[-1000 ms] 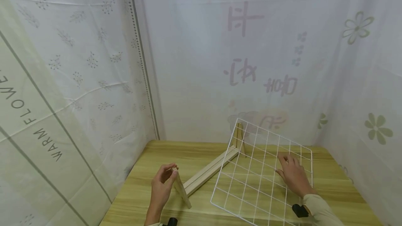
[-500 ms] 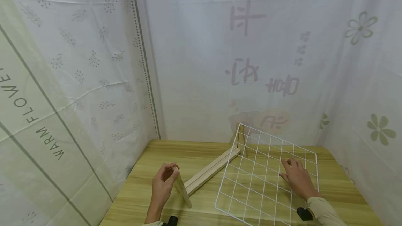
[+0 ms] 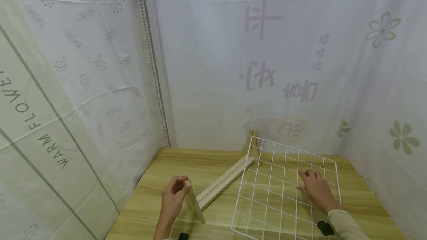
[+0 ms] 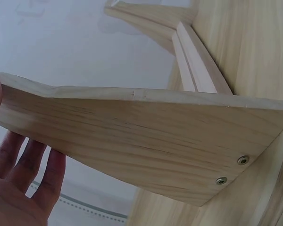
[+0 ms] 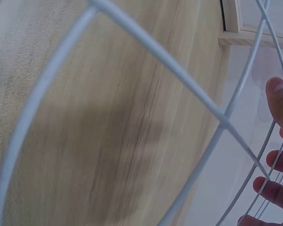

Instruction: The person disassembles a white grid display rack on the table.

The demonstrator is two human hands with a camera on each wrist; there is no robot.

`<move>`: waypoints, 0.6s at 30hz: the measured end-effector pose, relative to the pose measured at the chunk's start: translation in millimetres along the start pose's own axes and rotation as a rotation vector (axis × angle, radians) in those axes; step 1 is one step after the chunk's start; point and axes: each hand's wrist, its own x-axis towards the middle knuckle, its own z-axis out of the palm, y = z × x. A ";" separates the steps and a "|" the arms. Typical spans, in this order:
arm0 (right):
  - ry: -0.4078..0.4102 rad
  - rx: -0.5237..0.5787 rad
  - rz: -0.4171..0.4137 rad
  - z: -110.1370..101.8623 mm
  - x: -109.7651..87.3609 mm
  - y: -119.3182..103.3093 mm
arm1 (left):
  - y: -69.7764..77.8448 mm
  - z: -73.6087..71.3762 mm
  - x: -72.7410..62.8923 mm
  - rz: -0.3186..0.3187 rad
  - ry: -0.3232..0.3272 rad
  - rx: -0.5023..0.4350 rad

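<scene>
A wooden stand has two slat-like base boards (image 3: 224, 185) between a near end panel (image 3: 195, 203) and a far end panel (image 3: 247, 145). My left hand (image 3: 172, 197) pinches the top of the near panel, with the thumb on one side and fingers on the other. Two metal bolts (image 4: 243, 160) show low on that panel in the left wrist view. In my right hand (image 3: 317, 191) I grip a white wire grid (image 5: 223, 123) at its right part, fingers curled round the wires. The grid slants above the table, its far left corner close to the far end panel.
A wood-grain table (image 3: 146, 195) lies under everything. Printed white curtains (image 3: 207, 84) hang behind it and at both sides. Black wrist camera mounts (image 3: 325, 228) sit at my wrists.
The grid has lowered, its far left corner dropping beside the far end panel, and the right hand has moved slightly right and down. The left hand stays on the near panel.
</scene>
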 end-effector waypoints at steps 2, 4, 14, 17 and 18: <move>-0.023 -0.002 0.005 0.7 0.7 -0.1 | 0.3 -0.1 -1.4 -0.002 -0.001 0.008; -0.039 -0.009 0.006 2.0 1.2 0.1 | 0.9 0.0 -2.8 -0.008 0.003 0.007; -0.073 -0.021 -0.007 9.5 2.5 2.1 | 9.2 1.1 -9.7 -0.028 0.020 0.024; -0.082 -0.028 -0.013 13.1 4.2 2.5 | 9.9 2.6 -11.6 -0.017 0.026 0.024; -0.086 -0.031 -0.015 14.5 4.9 2.5 | 9.8 3.3 -12.3 -0.012 0.032 0.017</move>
